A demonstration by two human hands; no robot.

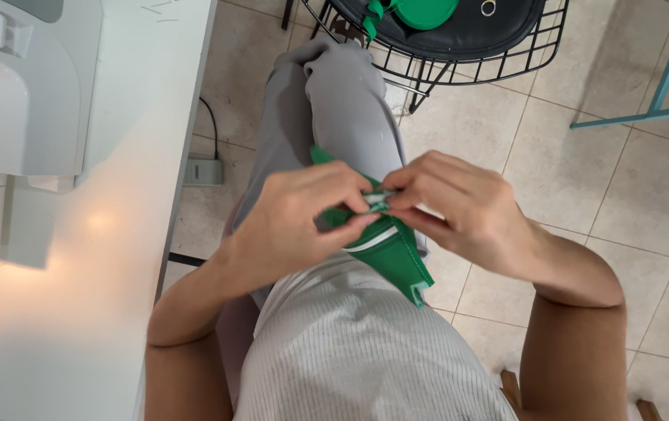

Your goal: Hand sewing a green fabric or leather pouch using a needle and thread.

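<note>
Two hands: the left hand [299, 222] and the right hand [459, 206] meet over the person's lap, fingertips pressed together on one small spot.
Green fabric piece [389, 253]: it lies between the hands, above the grey trousers [334, 117], its lower corner hanging free toward the ribbed white top [350, 351].
White zipper [373, 238]: a pale strip runs along the fabric's upper edge; both hands pinch at its end, just where thumbs and forefingers touch.
Left hand's grip: fingers curled, pinching the fabric edge from the left.
Right hand's grip: thumb and forefinger nipped on the zipper end, other fingers fanned loosely.
Handling: the piece looks light, soft and floppy, likely to fold or slip; the stitched edge beside the zipper seems the firmest place to hold.
Hidden: the zipper pull and whatever the fingertips clamp are covered by the fingers; the fabric's far side is out of sight.
Surroundings: a white table [77, 312] with a white sewing machine [22, 93] stands to the left, and a black wire chair [443, 39] carrying more green pieces is cut off at the top, on a tiled floor [584, 179].
</note>
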